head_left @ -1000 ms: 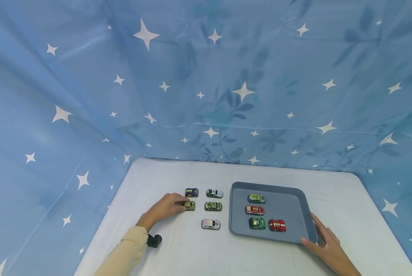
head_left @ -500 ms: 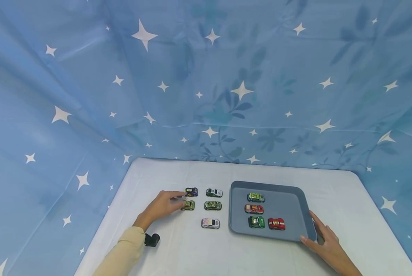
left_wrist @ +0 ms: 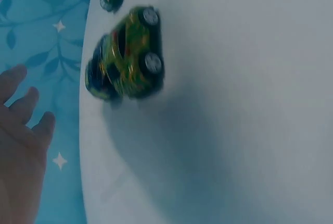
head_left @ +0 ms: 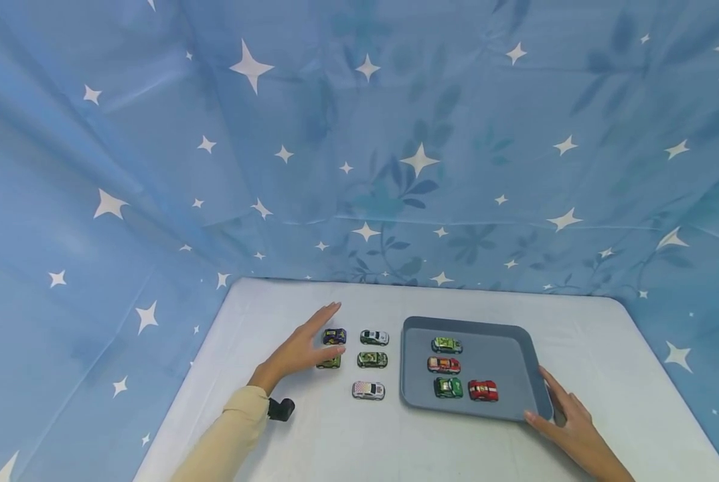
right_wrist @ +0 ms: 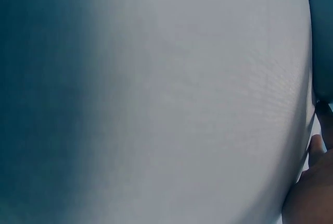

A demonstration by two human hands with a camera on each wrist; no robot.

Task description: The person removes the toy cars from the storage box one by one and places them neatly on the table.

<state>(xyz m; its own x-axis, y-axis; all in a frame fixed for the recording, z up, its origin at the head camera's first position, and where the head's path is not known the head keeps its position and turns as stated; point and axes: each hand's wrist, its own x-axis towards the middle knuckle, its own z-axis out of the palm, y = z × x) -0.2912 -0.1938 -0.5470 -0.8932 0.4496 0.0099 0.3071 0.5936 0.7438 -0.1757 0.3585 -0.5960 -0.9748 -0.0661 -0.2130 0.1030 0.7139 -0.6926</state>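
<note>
My left hand (head_left: 299,349) is over two small toy cars, fingers extended and thumb apart, holding nothing. Beneath and beside it are the purple toy car (head_left: 334,336) and the olive-green toy car (head_left: 329,363), which the thumb partly covers. In the left wrist view, the olive-green car (left_wrist: 136,52) stands on the table in front of the purple one, away from the fingers. My right hand (head_left: 576,428) grips the near right corner of a grey-blue tray (head_left: 513,375), thumb at its front rim and fingers along its right side. The right wrist view shows only part of that hand (right_wrist: 312,187) against the tray.
A white-and-green car (head_left: 374,337), a camouflage car (head_left: 372,360) and a white car (head_left: 368,390) stand in a column left of the tray. Inside the tray are a lime-green car (head_left: 446,345), an orange-red car (head_left: 444,365), a green car (head_left: 448,387) and a red car (head_left: 483,391).
The left hand was at the olive-green car, then its fingertips reached the purple car. Now its fingers are straighter and point farther forward. The right hand and cars stay put.
</note>
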